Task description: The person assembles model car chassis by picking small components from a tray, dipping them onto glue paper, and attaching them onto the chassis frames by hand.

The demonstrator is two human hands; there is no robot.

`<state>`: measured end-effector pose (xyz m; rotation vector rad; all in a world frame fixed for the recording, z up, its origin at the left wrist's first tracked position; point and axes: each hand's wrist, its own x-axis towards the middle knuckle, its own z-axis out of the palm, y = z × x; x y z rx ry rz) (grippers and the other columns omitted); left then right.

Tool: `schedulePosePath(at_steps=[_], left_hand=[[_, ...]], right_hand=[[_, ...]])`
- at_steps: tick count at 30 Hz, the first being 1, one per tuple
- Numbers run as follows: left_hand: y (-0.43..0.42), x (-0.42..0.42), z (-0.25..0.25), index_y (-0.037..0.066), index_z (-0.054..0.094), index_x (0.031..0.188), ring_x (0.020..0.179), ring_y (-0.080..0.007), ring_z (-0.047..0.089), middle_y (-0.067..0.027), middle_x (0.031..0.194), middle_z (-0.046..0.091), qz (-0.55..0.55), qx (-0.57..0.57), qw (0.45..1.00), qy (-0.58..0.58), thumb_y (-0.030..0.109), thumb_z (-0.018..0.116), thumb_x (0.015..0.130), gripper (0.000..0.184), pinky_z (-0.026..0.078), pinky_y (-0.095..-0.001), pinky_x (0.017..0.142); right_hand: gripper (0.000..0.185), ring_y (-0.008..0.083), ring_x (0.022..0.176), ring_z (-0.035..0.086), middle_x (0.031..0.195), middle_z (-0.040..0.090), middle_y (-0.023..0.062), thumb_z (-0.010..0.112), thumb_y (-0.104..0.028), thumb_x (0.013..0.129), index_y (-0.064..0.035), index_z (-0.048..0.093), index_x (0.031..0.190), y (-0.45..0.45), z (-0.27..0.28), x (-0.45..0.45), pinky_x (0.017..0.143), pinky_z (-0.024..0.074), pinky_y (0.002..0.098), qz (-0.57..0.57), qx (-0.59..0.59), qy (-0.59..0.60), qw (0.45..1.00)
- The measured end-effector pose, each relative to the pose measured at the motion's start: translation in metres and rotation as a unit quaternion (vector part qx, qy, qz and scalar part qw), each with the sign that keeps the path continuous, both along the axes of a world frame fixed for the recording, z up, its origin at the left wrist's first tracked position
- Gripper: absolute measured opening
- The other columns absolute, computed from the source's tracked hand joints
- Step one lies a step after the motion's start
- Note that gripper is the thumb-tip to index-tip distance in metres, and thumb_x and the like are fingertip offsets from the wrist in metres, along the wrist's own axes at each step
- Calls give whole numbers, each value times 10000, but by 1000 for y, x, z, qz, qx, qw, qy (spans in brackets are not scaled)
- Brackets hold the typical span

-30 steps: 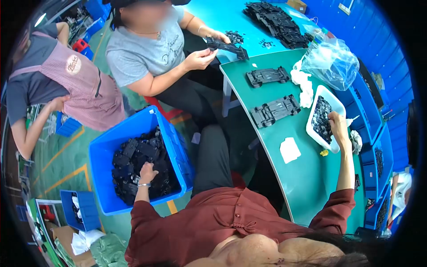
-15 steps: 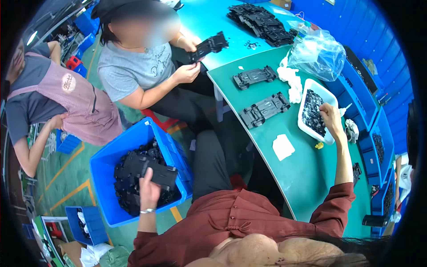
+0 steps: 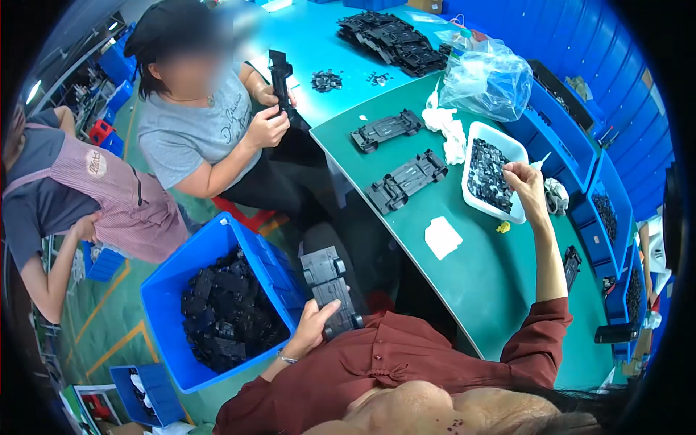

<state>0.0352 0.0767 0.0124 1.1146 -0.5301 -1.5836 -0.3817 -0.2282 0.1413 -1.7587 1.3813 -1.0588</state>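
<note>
Matt black plastic-looking chassis (image 3: 330, 291).

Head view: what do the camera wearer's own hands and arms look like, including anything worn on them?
Both the left hand and right hand are ungloved. Plain maroon fabric sleeves cover the upper parts, leaving the wrists bare. A thin, silver-coloured band circles the left wrist; none shows on the right.
</note>
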Motion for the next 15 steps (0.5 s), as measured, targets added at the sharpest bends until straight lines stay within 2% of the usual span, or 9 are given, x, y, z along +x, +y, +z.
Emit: schedulePosePath(at_steps=[1, 2, 5, 12, 15], left_hand=[[0, -1, 0, -47, 583, 1316, 1113, -212, 661, -132, 1280, 659, -5, 0, 1000, -6, 60, 579, 978, 355, 540, -367, 974], [-1, -2, 3, -47, 583, 1316, 1113, -212, 661, -132, 1280, 659, -4, 0, 1000, -6, 60, 579, 978, 355, 540, -367, 974], [-5, -8, 21, -84, 581, 1285, 1133, -296, 667, -209, 1238, 657, -63, -16, 993, 100, 136, 519, 1019, 350, 541, -426, 1008], [-9, -9, 15, -72, 576, 1280, 1126, -291, 672, -194, 1226, 659, -67, -21, 992, 105, 152, 528, 1020, 346, 558, -418, 977], [-10, -10, 20, -66, 571, 1262, 1104, -315, 681, -198, 1196, 665, -59, -2, 995, 81, 151, 541, 1000, 342, 574, -440, 955]], right_hand=[[161, 38, 693, 540, 797, 643, -41, 668, -145, 924, 1, 702, 981, 0, -2, -1, 622, 426, 210, 1, 0, -1, 1000], [161, 39, 698, 543, 802, 644, -37, 669, -146, 925, 0, 699, 986, -1, -4, -2, 626, 432, 212, -2, 5, -9, 1000], [155, 48, 700, 547, 801, 641, -24, 663, -138, 930, 1, 689, 993, -2, -7, 1, 630, 439, 218, -5, 10, -25, 1000], [147, 63, 731, 585, 821, 657, -3, 656, -134, 940, 3, 672, 992, 2, -7, 9, 665, 469, 219, -10, 33, -34, 999], [144, 58, 728, 593, 820, 660, -6, 648, -117, 928, 10, 676, 992, 2, -6, 12, 663, 484, 223, -4, 33, -33, 999]])
